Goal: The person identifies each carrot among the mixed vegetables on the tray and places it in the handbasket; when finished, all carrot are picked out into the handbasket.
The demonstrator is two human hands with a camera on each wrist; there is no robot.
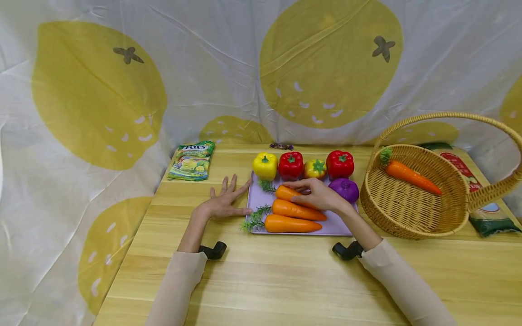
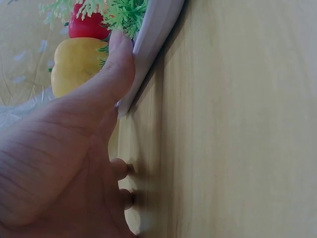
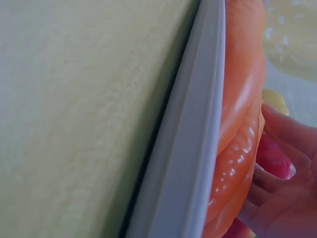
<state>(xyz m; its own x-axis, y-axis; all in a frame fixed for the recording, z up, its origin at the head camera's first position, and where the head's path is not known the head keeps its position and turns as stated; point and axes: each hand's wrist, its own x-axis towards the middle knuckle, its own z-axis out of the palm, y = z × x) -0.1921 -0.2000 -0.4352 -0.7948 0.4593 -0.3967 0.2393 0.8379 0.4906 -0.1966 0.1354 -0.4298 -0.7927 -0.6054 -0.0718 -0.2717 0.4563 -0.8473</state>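
Three orange carrots with green tops lie side by side on a lilac tray [image 1: 340, 226]. My right hand [image 1: 320, 194] reaches over from the right and grips the rearmost carrot [image 1: 285, 193], thumb on its near side and fingers on the far side. Nearer me are the middle carrot [image 1: 295, 209] and the front carrot [image 1: 287, 223]. My left hand [image 1: 220, 203] rests with spread fingers at the tray's left edge; in the left wrist view its thumb [image 2: 119, 64] touches the tray wall [image 2: 148, 44]. A purple onion [image 1: 345, 189] sits right of the right hand.
Behind the carrots stand a yellow pepper [image 1: 265, 165], two red peppers [image 1: 291, 165] and a red-yellow tomato-like fruit [image 1: 315, 169]. At right, a wicker basket [image 1: 373, 213] holds another carrot [image 1: 413, 176], with a large packet [image 1: 491, 224] behind. A green packet [image 1: 190, 160] and wrapped candy [image 1: 281, 146] lie at the back.
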